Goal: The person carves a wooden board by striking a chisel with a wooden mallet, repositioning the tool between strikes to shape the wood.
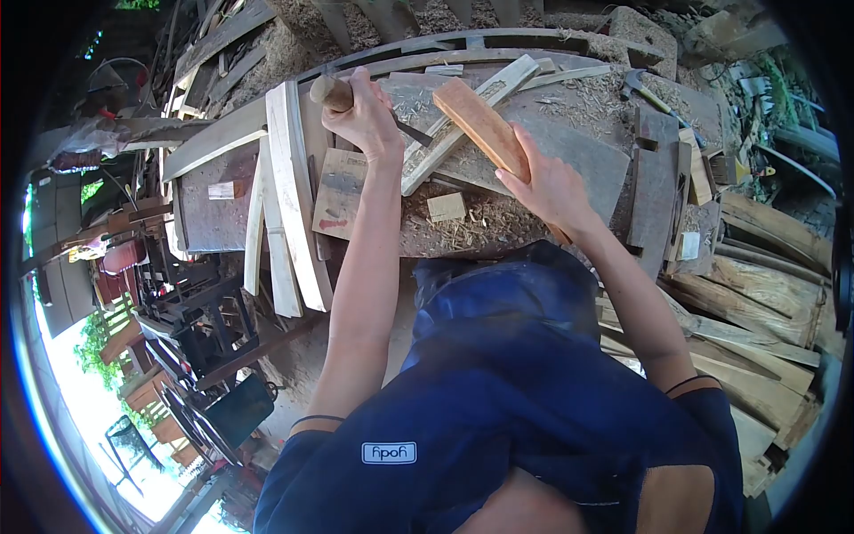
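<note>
My left hand (366, 120) is closed around a chisel (414, 133), its round wooden handle (331, 93) standing out past the fist. The blade slants down to the right, its tip close over a pale wooden bar (507, 82) that lies diagonally on the bench. Wrapped in my right hand (551, 185) is a bat-shaped wooden mallet (480, 125), reddish brown, its thick end raised toward the upper left over the bar. Slots are cut in the bar's upper face. A small square wood block (447, 207) sits among shavings nearer my body.
Long pale boards (294, 178) lean over the workbench (569, 147) at its left. A claw hammer (635, 84) lies at the back right, amid wood shavings. Stacked timber (756, 294) fills the right side, and a dark machine (200, 325) stands at the left.
</note>
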Motion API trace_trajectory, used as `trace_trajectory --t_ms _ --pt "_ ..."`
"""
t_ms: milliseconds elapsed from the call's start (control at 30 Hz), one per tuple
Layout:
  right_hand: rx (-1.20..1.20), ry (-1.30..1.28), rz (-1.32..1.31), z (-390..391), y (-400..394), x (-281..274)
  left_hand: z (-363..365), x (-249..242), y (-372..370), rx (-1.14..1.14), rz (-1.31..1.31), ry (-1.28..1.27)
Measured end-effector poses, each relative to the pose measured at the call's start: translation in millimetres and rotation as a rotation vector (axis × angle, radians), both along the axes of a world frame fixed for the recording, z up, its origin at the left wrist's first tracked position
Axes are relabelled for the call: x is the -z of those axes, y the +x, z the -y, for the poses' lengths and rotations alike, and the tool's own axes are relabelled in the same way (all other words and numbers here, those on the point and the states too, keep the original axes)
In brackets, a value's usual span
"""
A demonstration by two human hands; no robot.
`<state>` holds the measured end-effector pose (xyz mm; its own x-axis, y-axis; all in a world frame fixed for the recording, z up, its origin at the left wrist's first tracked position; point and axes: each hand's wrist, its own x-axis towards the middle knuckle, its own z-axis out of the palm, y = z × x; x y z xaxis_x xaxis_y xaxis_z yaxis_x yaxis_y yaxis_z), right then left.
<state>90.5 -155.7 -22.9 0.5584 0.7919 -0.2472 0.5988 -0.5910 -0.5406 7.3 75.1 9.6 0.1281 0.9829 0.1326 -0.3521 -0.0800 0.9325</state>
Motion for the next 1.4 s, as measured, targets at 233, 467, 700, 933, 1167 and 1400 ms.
trace_trajectory --t_ms 233,467,700,933,1167,1400 --pt "0.004 -0.023 -0.009 -1.3 -1.2 -2.7 -0.6 -0.5 -0.5 -0.015 0.008 -0.006" --pt "0.005 -0.031 -0.005 -0.1 -0.7 -2.9 3.9 -0.2 2.2 -0.003 0.0 -0.004" --pt "-0.024 0.224 -0.182 -19.3 26.7 -15.2 5.1 24.7 17.1 -0.089 -0.125 0.215" --pt "-0.242 0.598 -0.046 -79.2 22.1 -168.2 25.1 22.0 3.0 0.072 -0.24 0.394" --pt "-0.436 0.382 0.268 -82.6 25.3 -187.0 43.0 43.1 13.3 -0.008 -0.025 0.309" --pt "-0.389 0.376 0.237 -66.4 29.0 -153.1 42.9 28.4 7.5 0.039 -0.099 0.314"
